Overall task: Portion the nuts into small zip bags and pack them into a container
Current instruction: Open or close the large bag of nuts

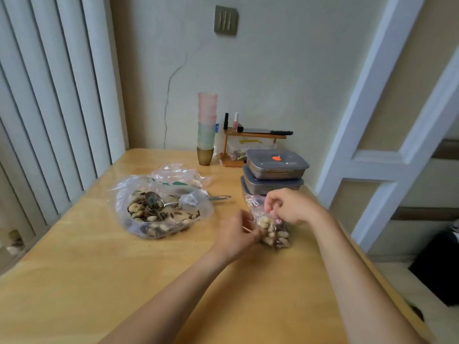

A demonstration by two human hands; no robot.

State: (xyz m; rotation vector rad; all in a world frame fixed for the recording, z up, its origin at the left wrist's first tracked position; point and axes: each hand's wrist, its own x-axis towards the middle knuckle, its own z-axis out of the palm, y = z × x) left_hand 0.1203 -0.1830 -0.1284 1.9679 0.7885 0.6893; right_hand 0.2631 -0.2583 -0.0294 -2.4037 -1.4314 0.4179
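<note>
From the head camera, a small zip bag [273, 229] already filled with nuts stands on the wooden table [99, 281] near its right edge, just in front of a stack of lidded grey containers [275, 173] at the far right corner. Judging by this, the portion is measured and the bag is being closed at its top; no packed bag can be seen, and every lid is on, so packing is not yet done. The large open bag of nuts [161, 212] lies toward the table's middle, well apart from the small one, with a metal spoon [159, 201] resting inside, its handle poking out to the right; plenty of nuts remain to portion. Both forearms reach in from the near edge. The left hand [236, 235] pinches the small bag's left side, fingers curled onto the plastic. The right hand [290, 207] arches above, its fingertips pinching the bag's upper edge, wrist raised.
</note>
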